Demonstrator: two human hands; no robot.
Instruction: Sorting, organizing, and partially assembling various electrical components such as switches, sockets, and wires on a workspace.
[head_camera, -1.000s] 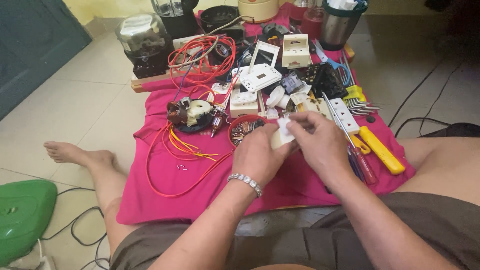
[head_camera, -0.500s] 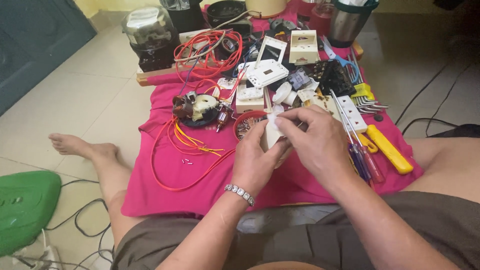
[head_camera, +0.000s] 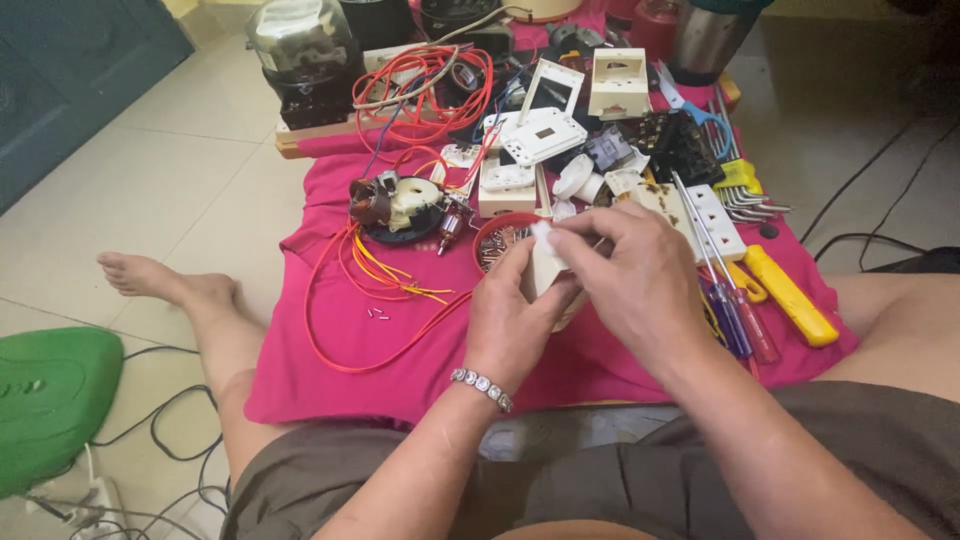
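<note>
Sitting on the floor, both hands up over the pink cloth (head_camera: 380, 350). Left hand (head_camera: 515, 315) cradles a small cream plastic part (head_camera: 545, 272) from below, grip closed around it; right hand (head_camera: 640, 275) pinches at its top edge. My worry: any tiny bit slipping from that pinch drops among the red wires (head_camera: 350, 300) and the red dish of screws (head_camera: 500, 240) just beyond, and it looks hard to find there.

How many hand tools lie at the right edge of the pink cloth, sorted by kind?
Screwdrivers with see-through handles: 2
Yellow-handled tool: 1
Yellow set of hex keys: 1
Blue-handled scissors: 1
Total: 5
</note>
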